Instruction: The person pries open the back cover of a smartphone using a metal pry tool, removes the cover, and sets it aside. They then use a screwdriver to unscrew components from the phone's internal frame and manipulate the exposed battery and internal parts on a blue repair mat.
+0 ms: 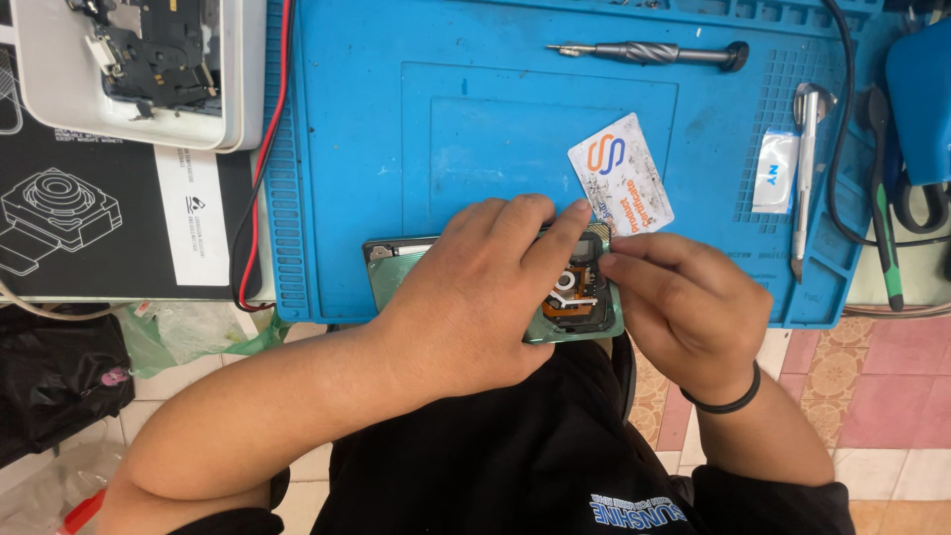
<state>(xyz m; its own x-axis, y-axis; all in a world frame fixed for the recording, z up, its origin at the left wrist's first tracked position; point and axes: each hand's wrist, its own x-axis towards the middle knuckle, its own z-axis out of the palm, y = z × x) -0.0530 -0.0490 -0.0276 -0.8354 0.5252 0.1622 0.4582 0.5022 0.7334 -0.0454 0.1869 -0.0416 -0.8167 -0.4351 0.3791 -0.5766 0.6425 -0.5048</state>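
An opened phone [396,260] with a pale green frame lies at the near edge of a blue work mat [396,109], its inner parts exposed at the right end. My left hand [475,297] covers most of it and presses it down, forefinger stretched to the top right corner. My right hand [684,307] pinches at the phone's right edge with fingertips together; what it holds, if anything, is too small to tell. A white plastic card [622,173] lies just behind my fingers.
On the mat lie a dark screwdriver [654,53] at the back, a silver tool [804,168] and a small white packet [775,170] on the right. A white tray [129,69] with phone parts and red and black wires [260,149] are left. Tiled floor below.
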